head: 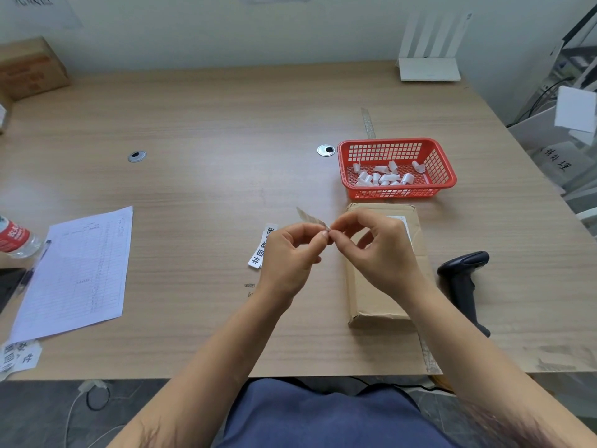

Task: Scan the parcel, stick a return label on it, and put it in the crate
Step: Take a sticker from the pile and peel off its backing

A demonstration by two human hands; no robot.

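Observation:
A brown cardboard parcel (374, 292) lies flat on the wooden table, right of centre, partly under my right hand. A white return label (261, 250) with black characters hangs from my left hand (290, 257), which pinches it. My right hand (378, 250) pinches a thin translucent backing strip (311, 218) at the same spot, fingertips of both hands touching. The strip sticks up and to the left. A black handheld scanner (463, 279) lies on the table right of the parcel.
A red plastic basket (442, 169) with several crumpled white strips sits behind the parcel. A printed sheet (77, 273), pen and water bottle (16, 237) lie at the left. More labels (17, 355) sit at the front-left edge. A cardboard box (30, 67) stands far left, a white router (428, 67) at the back.

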